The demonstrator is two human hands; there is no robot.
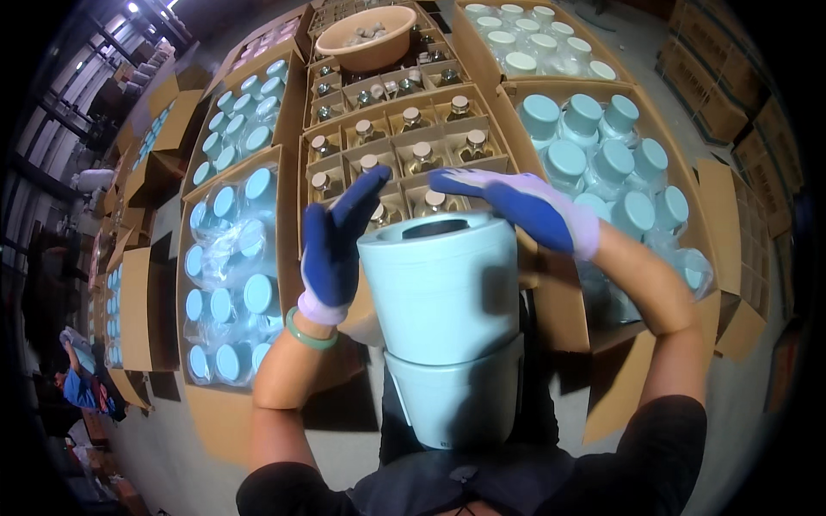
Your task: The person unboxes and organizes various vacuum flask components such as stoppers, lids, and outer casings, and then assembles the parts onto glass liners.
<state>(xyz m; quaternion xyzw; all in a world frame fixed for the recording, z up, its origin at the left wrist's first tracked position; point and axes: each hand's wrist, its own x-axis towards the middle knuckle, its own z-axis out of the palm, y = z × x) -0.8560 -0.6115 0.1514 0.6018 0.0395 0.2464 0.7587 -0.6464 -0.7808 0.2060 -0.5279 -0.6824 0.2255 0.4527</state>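
Note:
A large pale blue plastic cylinder (426, 297) with a dark round opening in its top stands close to my body. Under it is a second pale blue tub-like piece (447, 400), so the two look stacked. My left hand (335, 245), in a blue-palmed lilac glove, is left of the upper rim with its fingers stretched out. My right hand (529, 202), gloved alike, reaches over the far right of the rim, fingers extended. Neither hand grips anything; whether they touch the rim I cannot tell. Beyond them a divided carton (490, 107) holds stoppered glass bottle-like vessels (422, 155).
Cartons of pale blue lidded containers in clear plastic stand at left (181, 284) and right (508, 112). A peach basin (340, 56) with small grey pieces rests on the far cartons. Open flaps (619, 387) stick out. Another person (77, 387) is at far left.

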